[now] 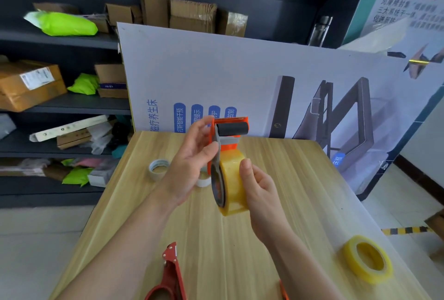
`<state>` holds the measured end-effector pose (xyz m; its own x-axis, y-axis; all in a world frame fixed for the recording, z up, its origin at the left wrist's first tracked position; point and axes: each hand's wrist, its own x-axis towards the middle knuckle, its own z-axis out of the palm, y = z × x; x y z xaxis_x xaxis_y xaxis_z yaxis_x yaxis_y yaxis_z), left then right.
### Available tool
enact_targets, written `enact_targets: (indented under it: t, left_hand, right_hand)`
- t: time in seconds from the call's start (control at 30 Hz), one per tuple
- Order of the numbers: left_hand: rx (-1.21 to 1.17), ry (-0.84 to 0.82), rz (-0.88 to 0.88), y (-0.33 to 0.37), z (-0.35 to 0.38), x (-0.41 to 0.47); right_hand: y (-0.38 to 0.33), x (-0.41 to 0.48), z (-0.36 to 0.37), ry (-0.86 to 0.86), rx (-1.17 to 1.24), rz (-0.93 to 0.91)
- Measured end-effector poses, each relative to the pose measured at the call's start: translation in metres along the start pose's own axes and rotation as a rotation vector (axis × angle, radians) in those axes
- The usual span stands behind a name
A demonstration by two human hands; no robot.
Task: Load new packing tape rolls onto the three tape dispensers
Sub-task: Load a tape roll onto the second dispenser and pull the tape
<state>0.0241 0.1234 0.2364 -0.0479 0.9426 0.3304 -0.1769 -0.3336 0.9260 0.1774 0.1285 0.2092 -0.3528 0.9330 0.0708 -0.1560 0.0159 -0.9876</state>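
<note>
The red dispenser (pixel 171 273) lies nearest me on the bench (pixel 276 155), below the orange dispenser (pixel 229 129) I hold up. My left hand (pixel 192 157) pinches its frame between thumb and fingers. My right hand (pixel 260 188) is clamped round the new tape roll (pixel 234 179), thumb on top. I judge the roll is being seated; next comes threading its end under the roller. A spare roll (pixel 367 258) waits lower right of it, an empty core (pixel 158 168) to its left.

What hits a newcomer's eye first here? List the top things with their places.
The orange tape dispenser held up over the middle of the wooden table, with a clear yellowish tape roll on it, gripped between the left hand and right hand. Next, a loose yellow roll lying near the table's right edge, and a red dispenser at the near edge.
</note>
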Motion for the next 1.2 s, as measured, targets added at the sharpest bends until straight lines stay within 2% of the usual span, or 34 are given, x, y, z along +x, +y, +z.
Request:
enact_targets:
  t: [0.17,0.33,0.47,0.73,1.03,1.2]
  left_hand:
    - [0.75,-0.047,0.333,-0.005,-0.001,-0.012]
    - [0.992,-0.035,0.522,0.003,-0.001,-0.008]
    - [1.166,-0.066,0.589,0.009,0.001,-0.003]
    - [1.4,-0.012,0.712,0.017,0.009,0.009]
    - [1.365,-0.102,0.399,0.037,0.01,0.031]
    - [1.48,-0.122,0.483,0.036,0.012,0.039]
  right_hand:
    - [-0.007,0.004,0.001,0.091,-0.045,0.014]
    - [-0.01,0.006,-0.003,0.105,-0.061,0.035]
    - [-0.013,0.004,0.002,0.102,-0.087,0.024]
    - [-0.017,0.001,-0.012,-0.053,-0.126,0.092]
    - [-0.024,-0.01,-0.013,-0.056,-0.227,0.137]
    - [-0.025,-0.013,-0.014,-0.041,-0.259,0.16]
